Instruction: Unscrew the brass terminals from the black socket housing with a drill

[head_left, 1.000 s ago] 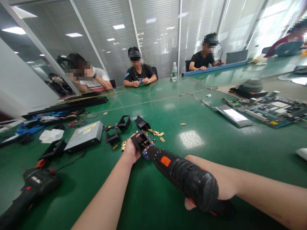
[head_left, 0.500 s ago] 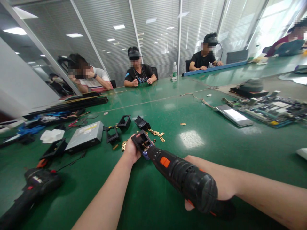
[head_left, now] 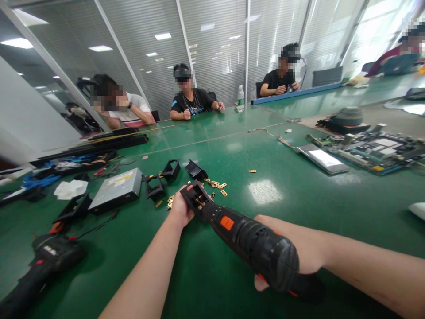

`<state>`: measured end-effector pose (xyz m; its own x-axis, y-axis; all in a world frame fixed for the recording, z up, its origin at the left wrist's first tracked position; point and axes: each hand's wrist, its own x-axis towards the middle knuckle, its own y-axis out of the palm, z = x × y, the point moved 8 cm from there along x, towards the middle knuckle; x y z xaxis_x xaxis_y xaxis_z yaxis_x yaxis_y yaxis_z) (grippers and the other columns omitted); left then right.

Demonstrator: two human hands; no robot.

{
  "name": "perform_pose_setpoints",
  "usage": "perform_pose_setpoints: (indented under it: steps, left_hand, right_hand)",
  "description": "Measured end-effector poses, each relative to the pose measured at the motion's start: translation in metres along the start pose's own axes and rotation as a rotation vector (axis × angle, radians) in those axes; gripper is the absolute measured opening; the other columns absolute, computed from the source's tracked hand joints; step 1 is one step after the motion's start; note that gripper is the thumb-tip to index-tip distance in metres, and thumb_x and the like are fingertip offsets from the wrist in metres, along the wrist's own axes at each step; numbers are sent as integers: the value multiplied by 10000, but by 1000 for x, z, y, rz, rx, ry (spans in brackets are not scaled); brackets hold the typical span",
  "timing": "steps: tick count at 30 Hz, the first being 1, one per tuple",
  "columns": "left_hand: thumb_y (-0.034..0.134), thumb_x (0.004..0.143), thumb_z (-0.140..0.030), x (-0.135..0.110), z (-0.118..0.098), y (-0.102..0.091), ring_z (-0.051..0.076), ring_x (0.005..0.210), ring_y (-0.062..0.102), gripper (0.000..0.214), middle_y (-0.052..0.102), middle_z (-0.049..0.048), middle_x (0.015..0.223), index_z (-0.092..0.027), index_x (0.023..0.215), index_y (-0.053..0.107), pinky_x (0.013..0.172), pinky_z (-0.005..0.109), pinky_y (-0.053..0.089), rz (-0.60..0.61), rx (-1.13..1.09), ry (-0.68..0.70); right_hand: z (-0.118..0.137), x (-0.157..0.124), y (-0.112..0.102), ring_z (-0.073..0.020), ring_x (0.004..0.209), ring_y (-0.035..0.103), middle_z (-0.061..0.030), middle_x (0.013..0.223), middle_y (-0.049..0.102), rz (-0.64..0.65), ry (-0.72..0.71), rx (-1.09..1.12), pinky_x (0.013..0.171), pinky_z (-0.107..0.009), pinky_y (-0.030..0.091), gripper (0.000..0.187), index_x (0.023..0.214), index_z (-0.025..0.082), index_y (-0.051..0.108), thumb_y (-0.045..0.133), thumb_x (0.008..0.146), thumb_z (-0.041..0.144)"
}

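Note:
My left hand (head_left: 182, 210) is closed around a small black plastic housing (head_left: 191, 194) with brass-coloured parts inside. In my right hand (head_left: 265, 226) is a black cordless screwdriver (head_left: 252, 241) with orange accents, its nose pointing into the housing's open side. The tool's body hides most of the right fingers, and the bit's tip is hard to make out. Just beyond the left hand lie loose brass plates (head_left: 219, 184), with more brass pieces (head_left: 170, 201) beside the wrist. More black housings (head_left: 195, 170) stand behind them, including an open black frame (head_left: 154, 188).
Left of the hands lie a silver disc drive (head_left: 116, 189), a white tissue (head_left: 70, 189) and a second power tool (head_left: 43, 259). A silver-grey box (head_left: 322, 158) with a cable and circuit boards (head_left: 381, 150) lie at right. Several people sit across the green table (head_left: 212, 144), near a bottle (head_left: 241, 98).
A blue-violet glow at the screwdriver's nose is gone. Both hands keep their hold in nearly the same place. Across the table, the middle person's hand has moved outward.

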<state>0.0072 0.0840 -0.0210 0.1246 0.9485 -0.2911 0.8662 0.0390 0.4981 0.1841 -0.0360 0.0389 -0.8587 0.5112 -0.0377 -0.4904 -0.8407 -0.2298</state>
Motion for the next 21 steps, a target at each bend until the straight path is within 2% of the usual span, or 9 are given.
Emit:
perform_pose_setpoints:
  steps: [6,11,16,21]
  left_hand:
    - [456,800,-305,2,0,-2,310,685,686,278,671,130,693,-119,786,662,597,441,552,-3,-10,13]
    - [459,797,-304,3,0,-2,299,692,686,265,670,115,691,-134,792,662,583,420,550,3,-25,1]
    - [460,799,-294,3,0,-2,295,678,684,259,670,115,691,-131,783,660,595,428,552,-4,-21,8]
    - [467,797,-304,2,0,-1,299,669,682,261,667,115,676,-130,795,661,583,434,551,-15,-27,1]
  right_hand:
    - [-2,-2,1,-113,591,455,61,606,461,0,-13,7,557,-237,385,222,638,175,517,736,673,179]
    - [-1,-1,2,-101,555,418,68,575,442,16,-15,49,508,-232,350,244,597,174,494,729,641,122]
    - [-2,0,2,-119,600,462,53,616,480,10,-9,31,544,-238,387,198,621,171,542,736,657,154]
    - [1,0,1,-96,568,420,64,595,446,5,-23,57,511,-216,364,243,594,170,492,723,663,136]
